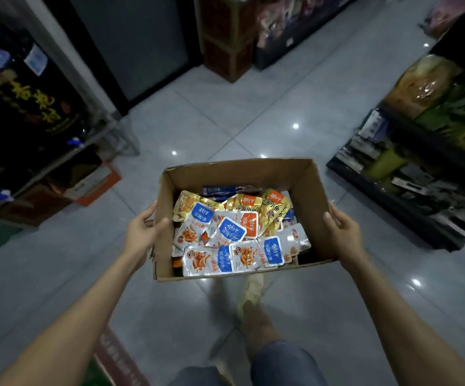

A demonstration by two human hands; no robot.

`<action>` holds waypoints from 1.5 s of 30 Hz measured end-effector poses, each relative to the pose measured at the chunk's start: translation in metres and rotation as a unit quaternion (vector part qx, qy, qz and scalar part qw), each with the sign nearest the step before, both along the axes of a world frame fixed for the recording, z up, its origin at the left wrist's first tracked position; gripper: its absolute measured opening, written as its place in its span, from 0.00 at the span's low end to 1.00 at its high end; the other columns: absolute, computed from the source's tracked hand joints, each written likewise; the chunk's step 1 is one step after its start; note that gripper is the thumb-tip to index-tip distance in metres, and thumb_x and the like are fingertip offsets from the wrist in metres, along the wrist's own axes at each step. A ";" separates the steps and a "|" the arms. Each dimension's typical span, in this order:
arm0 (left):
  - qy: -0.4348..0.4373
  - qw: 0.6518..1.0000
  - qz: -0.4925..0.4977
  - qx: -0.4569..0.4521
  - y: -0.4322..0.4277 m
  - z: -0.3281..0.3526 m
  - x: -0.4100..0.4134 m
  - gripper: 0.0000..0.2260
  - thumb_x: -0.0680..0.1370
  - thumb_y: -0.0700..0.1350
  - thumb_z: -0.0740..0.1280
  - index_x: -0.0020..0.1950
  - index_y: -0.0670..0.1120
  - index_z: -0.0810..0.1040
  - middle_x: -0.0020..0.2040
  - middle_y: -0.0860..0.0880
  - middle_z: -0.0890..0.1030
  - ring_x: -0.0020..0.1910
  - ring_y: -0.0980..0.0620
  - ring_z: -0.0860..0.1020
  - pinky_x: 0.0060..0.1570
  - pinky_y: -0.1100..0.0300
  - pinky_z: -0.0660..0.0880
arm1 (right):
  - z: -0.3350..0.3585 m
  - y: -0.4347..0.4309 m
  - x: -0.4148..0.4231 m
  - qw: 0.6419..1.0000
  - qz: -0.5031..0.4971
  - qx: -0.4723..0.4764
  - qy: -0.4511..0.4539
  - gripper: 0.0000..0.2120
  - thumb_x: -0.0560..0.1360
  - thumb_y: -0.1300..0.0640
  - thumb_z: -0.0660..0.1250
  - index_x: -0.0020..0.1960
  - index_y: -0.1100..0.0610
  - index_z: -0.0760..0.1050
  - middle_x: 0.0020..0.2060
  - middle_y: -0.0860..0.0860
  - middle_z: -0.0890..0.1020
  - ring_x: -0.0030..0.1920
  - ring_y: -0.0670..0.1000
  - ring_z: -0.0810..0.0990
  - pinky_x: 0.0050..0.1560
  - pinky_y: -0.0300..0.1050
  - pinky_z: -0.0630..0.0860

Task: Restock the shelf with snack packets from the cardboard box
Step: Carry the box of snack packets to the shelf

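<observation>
Early stage: left hand (142, 232) and right hand (344, 228) clasping cardboard box (234, 174) sides; snack packets (234, 232) lying between hands, none shelved; shelf (420, 162) standing beyond right hand.

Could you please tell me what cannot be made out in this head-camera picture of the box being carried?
- Lower snack packets: buried under the top layer in the cardboard box.
- Left hand and right hand fingers: hidden behind the box walls.
- Shelf goods on the right: too blurred to identify.
- Box underside: faces away from the camera.
</observation>
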State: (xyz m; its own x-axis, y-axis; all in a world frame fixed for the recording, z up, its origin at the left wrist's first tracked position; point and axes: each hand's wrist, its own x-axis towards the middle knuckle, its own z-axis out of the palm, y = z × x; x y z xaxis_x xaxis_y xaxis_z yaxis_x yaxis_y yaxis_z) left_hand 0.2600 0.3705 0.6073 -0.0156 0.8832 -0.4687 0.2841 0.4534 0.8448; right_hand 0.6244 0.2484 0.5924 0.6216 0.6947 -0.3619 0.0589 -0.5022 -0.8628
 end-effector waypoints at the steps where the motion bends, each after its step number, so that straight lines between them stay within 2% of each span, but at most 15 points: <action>1: 0.000 1.000 -0.002 0.001 0.021 0.006 0.012 0.27 0.76 0.37 0.68 0.74 0.47 0.65 0.58 0.44 0.78 0.49 0.50 0.80 0.46 0.56 0.80 | 0.006 0.014 0.010 1.000 -0.015 0.000 0.012 0.19 0.81 0.60 0.60 0.71 0.54 0.69 0.64 0.44 0.72 0.60 0.44 0.73 0.51 0.38 0.76; 3: 0.000 1.000 -0.018 0.002 0.064 0.016 0.038 0.28 0.76 0.38 0.69 0.74 0.48 0.66 0.59 0.44 0.78 0.54 0.46 0.79 0.51 0.50 0.78 | 0.012 0.043 0.033 0.999 -0.035 -0.008 0.015 0.19 0.80 0.58 0.62 0.71 0.52 0.70 0.62 0.45 0.75 0.60 0.47 0.75 0.59 0.47 0.76; 6: -0.007 0.999 -0.038 0.011 0.131 0.028 0.075 0.27 0.76 0.37 0.69 0.74 0.49 0.66 0.57 0.43 0.79 0.52 0.44 0.80 0.50 0.50 0.77 | 0.022 0.097 0.067 0.999 -0.046 -0.010 0.007 0.19 0.79 0.57 0.63 0.70 0.51 0.71 0.61 0.46 0.78 0.61 0.50 0.76 0.65 0.56 0.73; 10: -0.020 0.997 -0.070 0.012 0.223 0.038 0.114 0.28 0.76 0.38 0.69 0.74 0.50 0.66 0.59 0.41 0.79 0.53 0.42 0.80 0.52 0.46 0.78 | 0.032 0.173 0.101 0.998 -0.058 -0.007 0.001 0.19 0.80 0.57 0.62 0.70 0.50 0.71 0.63 0.49 0.78 0.60 0.49 0.77 0.63 0.53 0.74; 14: -0.026 0.993 -0.108 0.026 0.330 0.043 0.157 0.28 0.76 0.38 0.69 0.74 0.50 0.65 0.55 0.44 0.79 0.43 0.51 0.80 0.40 0.55 0.79 | 0.033 0.256 0.133 0.996 -0.085 -0.014 -0.038 0.19 0.79 0.56 0.62 0.70 0.50 0.71 0.60 0.48 0.79 0.57 0.47 0.76 0.56 0.45 0.74; 19: -0.032 0.982 -0.183 0.019 0.473 0.056 0.216 0.27 0.77 0.37 0.68 0.74 0.50 0.65 0.45 0.49 0.81 0.39 0.53 0.81 0.33 0.62 0.80 | 0.029 0.351 0.162 0.986 -0.161 -0.018 -0.040 0.19 0.79 0.54 0.64 0.69 0.49 0.72 0.62 0.48 0.79 0.60 0.50 0.78 0.62 0.57 0.75; 22: -0.033 0.973 -0.227 0.023 0.554 0.067 0.259 0.27 0.77 0.36 0.67 0.74 0.49 0.65 0.52 0.42 0.82 0.43 0.49 0.82 0.39 0.54 0.81 | 0.030 0.402 0.185 0.976 -0.213 -0.038 -0.030 0.20 0.77 0.47 0.64 0.68 0.42 0.71 0.61 0.47 0.79 0.59 0.53 0.79 0.59 0.59 0.77; 24: -0.032 0.965 -0.257 0.025 0.601 0.071 0.291 0.27 0.77 0.35 0.67 0.74 0.48 0.65 0.58 0.39 0.80 0.47 0.46 0.81 0.42 0.54 0.80 | 0.034 0.435 0.201 0.969 -0.242 -0.033 -0.024 0.20 0.77 0.47 0.64 0.68 0.41 0.70 0.61 0.47 0.80 0.58 0.52 0.79 0.58 0.58 0.77; 29: -0.042 0.950 -0.308 0.026 0.705 0.070 0.391 0.26 0.77 0.34 0.66 0.73 0.49 0.66 0.53 0.44 0.81 0.37 0.56 0.82 0.31 0.63 0.79 | 0.032 0.512 0.266 0.952 -0.305 -0.017 0.000 0.19 0.79 0.52 0.63 0.69 0.46 0.71 0.62 0.48 0.79 0.59 0.52 0.79 0.58 0.58 0.77; 32: -0.037 0.945 -0.325 0.032 0.759 0.064 0.455 0.26 0.77 0.32 0.66 0.73 0.47 0.68 0.58 0.46 0.79 0.42 0.58 0.80 0.32 0.65 0.79 | 0.029 0.558 0.316 0.951 -0.308 -0.015 -0.005 0.20 0.80 0.54 0.62 0.71 0.51 0.69 0.64 0.49 0.76 0.62 0.53 0.77 0.60 0.57 0.76; 36: -0.033 0.939 -0.340 0.030 0.824 0.062 0.540 0.27 0.76 0.32 0.66 0.72 0.49 0.68 0.61 0.45 0.79 0.49 0.52 0.81 0.40 0.59 0.81 | 0.030 0.618 0.392 0.949 -0.316 -0.015 -0.003 0.20 0.80 0.57 0.62 0.71 0.53 0.69 0.64 0.52 0.76 0.61 0.53 0.77 0.60 0.56 0.76; 39: -0.034 0.936 -0.349 0.029 0.876 0.065 0.605 0.26 0.76 0.33 0.66 0.72 0.51 0.68 0.56 0.45 0.81 0.47 0.51 0.82 0.42 0.55 0.82 | 0.028 0.664 0.456 0.950 -0.313 -0.020 -0.003 0.20 0.80 0.56 0.61 0.72 0.52 0.68 0.64 0.53 0.77 0.60 0.54 0.78 0.60 0.57 0.76; 42: -0.026 0.932 -0.360 0.028 0.927 0.064 0.669 0.27 0.76 0.33 0.66 0.72 0.52 0.68 0.57 0.44 0.81 0.46 0.50 0.83 0.46 0.49 0.81 | 0.027 0.712 0.517 0.945 -0.326 -0.026 -0.004 0.20 0.80 0.56 0.62 0.72 0.52 0.68 0.64 0.53 0.77 0.61 0.54 0.77 0.61 0.58 0.75; 43: -0.024 0.932 -0.361 0.034 0.943 0.064 0.692 0.27 0.77 0.33 0.66 0.72 0.51 0.67 0.57 0.46 0.81 0.43 0.54 0.83 0.44 0.53 0.81 | 0.027 0.728 0.537 0.943 -0.331 -0.027 -0.005 0.20 0.80 0.56 0.62 0.72 0.52 0.68 0.64 0.52 0.77 0.61 0.54 0.77 0.61 0.59 0.75; 45: -0.022 0.929 -0.365 0.051 0.979 0.060 0.741 0.26 0.77 0.31 0.65 0.73 0.48 0.66 0.56 0.53 0.77 0.35 0.68 0.80 0.33 0.69 0.77 | 0.025 0.763 0.579 0.943 -0.332 -0.033 -0.009 0.20 0.80 0.54 0.62 0.71 0.51 0.69 0.64 0.52 0.77 0.60 0.54 0.78 0.61 0.59 0.75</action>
